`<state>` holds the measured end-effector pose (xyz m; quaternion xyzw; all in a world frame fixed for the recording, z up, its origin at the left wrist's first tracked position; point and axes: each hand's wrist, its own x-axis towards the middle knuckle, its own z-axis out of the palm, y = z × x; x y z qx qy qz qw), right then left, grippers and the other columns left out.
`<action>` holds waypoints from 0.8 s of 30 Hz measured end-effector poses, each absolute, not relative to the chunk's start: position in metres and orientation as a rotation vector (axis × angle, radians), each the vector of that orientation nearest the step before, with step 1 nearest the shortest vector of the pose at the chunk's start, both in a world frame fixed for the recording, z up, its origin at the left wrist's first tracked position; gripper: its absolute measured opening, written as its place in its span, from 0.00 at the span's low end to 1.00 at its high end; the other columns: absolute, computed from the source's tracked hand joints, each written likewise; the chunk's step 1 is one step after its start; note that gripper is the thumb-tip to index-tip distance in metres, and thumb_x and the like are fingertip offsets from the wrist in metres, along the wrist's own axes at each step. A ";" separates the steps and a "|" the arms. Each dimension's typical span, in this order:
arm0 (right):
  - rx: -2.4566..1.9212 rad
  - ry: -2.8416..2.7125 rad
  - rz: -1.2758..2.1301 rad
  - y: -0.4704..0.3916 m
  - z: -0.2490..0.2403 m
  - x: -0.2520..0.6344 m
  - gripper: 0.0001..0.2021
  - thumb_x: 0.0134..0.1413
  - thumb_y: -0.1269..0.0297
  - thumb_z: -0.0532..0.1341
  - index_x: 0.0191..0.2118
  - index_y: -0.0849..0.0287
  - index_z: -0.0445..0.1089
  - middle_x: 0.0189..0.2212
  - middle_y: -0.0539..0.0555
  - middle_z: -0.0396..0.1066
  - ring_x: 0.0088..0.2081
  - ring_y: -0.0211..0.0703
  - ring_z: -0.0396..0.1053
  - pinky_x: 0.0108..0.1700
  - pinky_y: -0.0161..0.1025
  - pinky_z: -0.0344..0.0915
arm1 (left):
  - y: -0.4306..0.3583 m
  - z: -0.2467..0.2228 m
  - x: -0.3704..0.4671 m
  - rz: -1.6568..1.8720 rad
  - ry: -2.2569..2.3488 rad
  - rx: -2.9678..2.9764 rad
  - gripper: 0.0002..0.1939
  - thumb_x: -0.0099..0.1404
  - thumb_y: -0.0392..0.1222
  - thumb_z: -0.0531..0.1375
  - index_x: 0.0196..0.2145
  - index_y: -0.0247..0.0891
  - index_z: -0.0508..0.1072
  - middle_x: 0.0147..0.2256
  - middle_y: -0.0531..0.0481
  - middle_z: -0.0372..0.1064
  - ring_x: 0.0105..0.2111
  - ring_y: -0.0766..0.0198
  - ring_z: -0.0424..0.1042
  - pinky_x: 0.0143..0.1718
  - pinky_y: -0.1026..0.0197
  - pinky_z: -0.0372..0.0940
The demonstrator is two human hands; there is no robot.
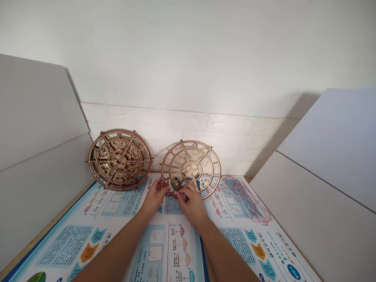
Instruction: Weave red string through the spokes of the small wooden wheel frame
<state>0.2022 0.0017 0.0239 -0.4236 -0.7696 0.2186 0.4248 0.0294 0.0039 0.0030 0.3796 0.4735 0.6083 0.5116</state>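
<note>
A round openwork wooden wheel with spokes and scroll cutouts leans upright near the wall. My left hand is closed at its lower left rim, fingers pinched around the rim and a thin pale wire. Just to the right, my right hand has its fingers pinched together at the lower rim, on the same thin wire. Loose pinkish wire lies in tangled loops to the right of the wheel. The fingertips of both hands are close together.
At the left, a stack of similar wooden wheels leans against the wall. Printed blue and white sheets cover the table. White panels stand at the left and right, with a white wall behind.
</note>
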 end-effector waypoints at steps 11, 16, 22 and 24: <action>-1.228 -1.908 0.547 -0.004 0.038 0.205 0.17 0.69 0.54 0.50 0.30 0.57 0.63 0.28 0.52 0.65 0.31 0.43 0.62 0.32 0.38 0.55 | -0.006 0.023 0.028 1.270 1.118 1.069 0.17 0.54 0.49 0.66 0.37 0.37 0.70 0.34 0.49 0.69 0.32 0.61 0.68 0.32 0.61 0.62; -1.216 -1.936 0.668 -0.006 0.043 0.207 0.20 0.71 0.51 0.46 0.32 0.57 0.62 0.28 0.52 0.66 0.31 0.43 0.63 0.34 0.39 0.56 | -0.006 0.017 0.028 1.281 1.024 1.089 0.23 0.46 0.39 0.71 0.40 0.38 0.68 0.40 0.46 0.72 0.44 0.54 0.73 0.46 0.56 0.66; -1.197 -2.114 0.584 -0.011 0.042 0.204 0.18 0.70 0.53 0.47 0.29 0.57 0.58 0.27 0.53 0.67 0.36 0.47 0.62 0.37 0.41 0.55 | -0.003 0.009 0.031 1.318 1.006 1.016 0.25 0.45 0.43 0.74 0.34 0.39 0.64 0.35 0.49 0.71 0.36 0.57 0.74 0.36 0.57 0.69; -1.204 -2.134 0.559 -0.013 0.042 0.203 0.19 0.70 0.53 0.47 0.29 0.57 0.57 0.27 0.53 0.67 0.35 0.47 0.62 0.36 0.40 0.54 | -0.002 0.009 0.032 1.355 1.028 0.977 0.26 0.43 0.43 0.74 0.33 0.39 0.64 0.34 0.49 0.71 0.35 0.58 0.73 0.32 0.59 0.68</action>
